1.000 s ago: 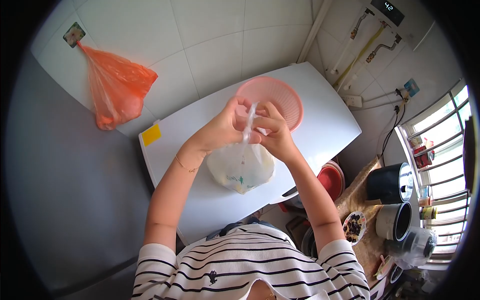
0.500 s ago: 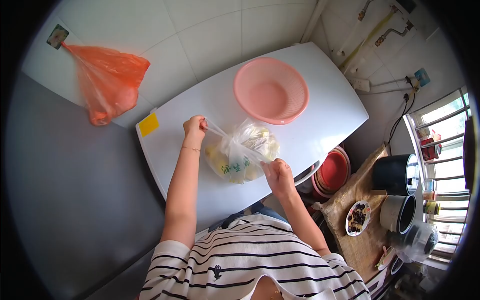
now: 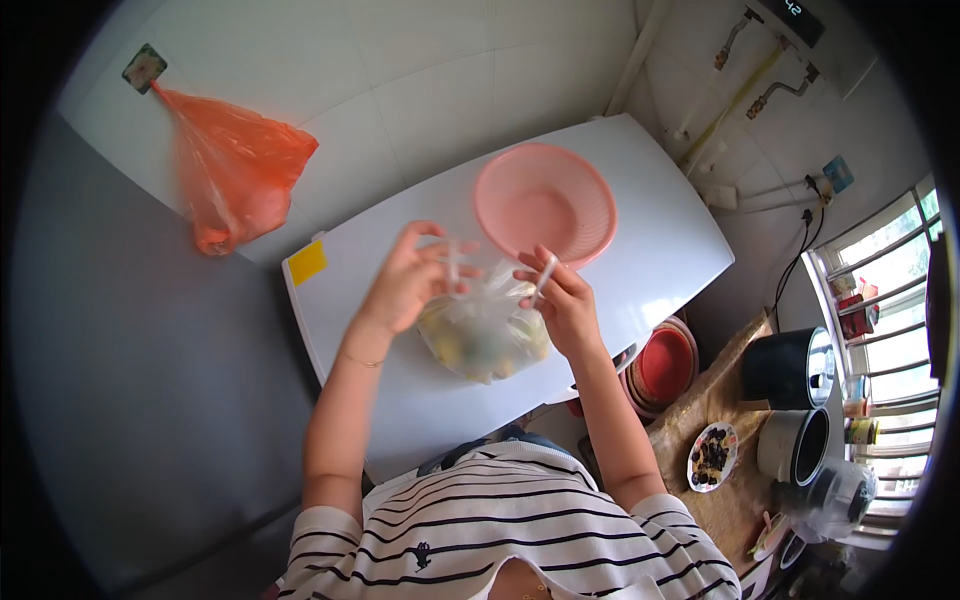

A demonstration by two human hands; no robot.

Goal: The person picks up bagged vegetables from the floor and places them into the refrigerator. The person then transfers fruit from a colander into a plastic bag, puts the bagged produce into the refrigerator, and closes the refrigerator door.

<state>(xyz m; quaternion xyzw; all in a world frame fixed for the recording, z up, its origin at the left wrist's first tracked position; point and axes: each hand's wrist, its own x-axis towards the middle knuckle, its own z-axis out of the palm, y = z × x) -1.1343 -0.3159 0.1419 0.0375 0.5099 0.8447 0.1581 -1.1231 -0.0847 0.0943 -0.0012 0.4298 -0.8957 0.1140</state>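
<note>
Bag [image 3: 478, 348] rested on white top [image 3: 655, 225], below and between left hand [image 3: 402, 283] and right hand [image 3: 567, 305], toward body; neither clearly nearer, no long axis made out. Handles [image 3: 545, 280] gripped in part-curled fingers; left blurred.

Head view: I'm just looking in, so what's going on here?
A person has both hands at a clear plastic bag on a white surface. The left hand and right hand are apart, each with a strip of the bag at its fingers; blur hides how firmly either grips. Yellowish-green contents show through, too blurred to identify. A pink basket sits just beyond the bag, and an orange bag hangs on the wall.
</note>
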